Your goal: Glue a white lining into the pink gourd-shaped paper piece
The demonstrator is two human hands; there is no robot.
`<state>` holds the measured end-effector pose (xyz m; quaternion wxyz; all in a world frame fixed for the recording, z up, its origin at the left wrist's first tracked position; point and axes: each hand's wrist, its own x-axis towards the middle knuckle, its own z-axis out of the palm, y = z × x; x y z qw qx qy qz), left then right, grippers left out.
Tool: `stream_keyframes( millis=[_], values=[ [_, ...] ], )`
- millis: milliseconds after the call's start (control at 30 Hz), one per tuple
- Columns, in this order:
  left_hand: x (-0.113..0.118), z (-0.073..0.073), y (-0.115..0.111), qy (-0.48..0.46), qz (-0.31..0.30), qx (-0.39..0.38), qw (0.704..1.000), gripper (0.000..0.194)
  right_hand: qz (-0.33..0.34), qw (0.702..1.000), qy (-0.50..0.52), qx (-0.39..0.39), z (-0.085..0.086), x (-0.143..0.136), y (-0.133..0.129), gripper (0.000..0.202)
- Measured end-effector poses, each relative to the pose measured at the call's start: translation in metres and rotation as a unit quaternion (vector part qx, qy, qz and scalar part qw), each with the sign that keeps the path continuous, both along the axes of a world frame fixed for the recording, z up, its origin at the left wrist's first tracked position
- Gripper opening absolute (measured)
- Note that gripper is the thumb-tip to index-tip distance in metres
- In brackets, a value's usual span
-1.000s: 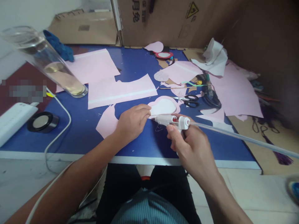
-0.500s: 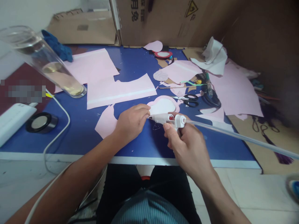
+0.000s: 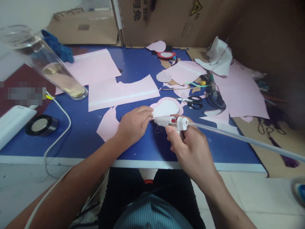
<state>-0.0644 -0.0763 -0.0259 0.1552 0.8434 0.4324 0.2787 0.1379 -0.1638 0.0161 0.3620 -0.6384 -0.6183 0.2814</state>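
Observation:
My right hand (image 3: 190,146) is wrapped round a white hot glue gun (image 3: 165,121), its nozzle pointing left. A long clear glue stick (image 3: 228,135) sticks out of the gun's back end toward the right edge of view. My left hand (image 3: 134,122) pinches the left end of a cut-out shape (image 3: 166,108), white in the middle with a pink scalloped border. The gun's tip meets the cut-out's near edge, close to my left fingertips; whether it touches is hidden. A pink paper piece (image 3: 108,125) lies beside my left wrist.
Black-handled scissors (image 3: 194,102) lie just beyond the cut-out. Pink sheets (image 3: 124,92) and scraps spread over the blue table (image 3: 78,140). A tilted-looking glass of liquid (image 3: 64,79), a tape roll (image 3: 41,125) and a white cable (image 3: 69,117) are left. Cardboard (image 3: 166,25) stands behind.
Both hands, the glue gun and the cut-out stay almost in place. The gun has shifted very slightly; the whole view has moved a touch.

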Motion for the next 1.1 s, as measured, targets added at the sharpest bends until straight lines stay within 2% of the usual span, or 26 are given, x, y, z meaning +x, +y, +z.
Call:
stream_keyframes(
  millis=[467, 1100],
  values=[
    [-0.001, -0.001, 0.0, 0.003, 0.001, 0.008, 1.0, 0.026, -0.014, 1.0, -0.011, -0.005, 0.001, 0.006, -0.003, 0.028],
    [0.0, 0.0, 0.0, 0.01, 0.01, 0.005, 1.0, 0.027, -0.037, 0.999, -0.006, -0.023, 0.001, 0.013, -0.007, 0.04]
  ],
)
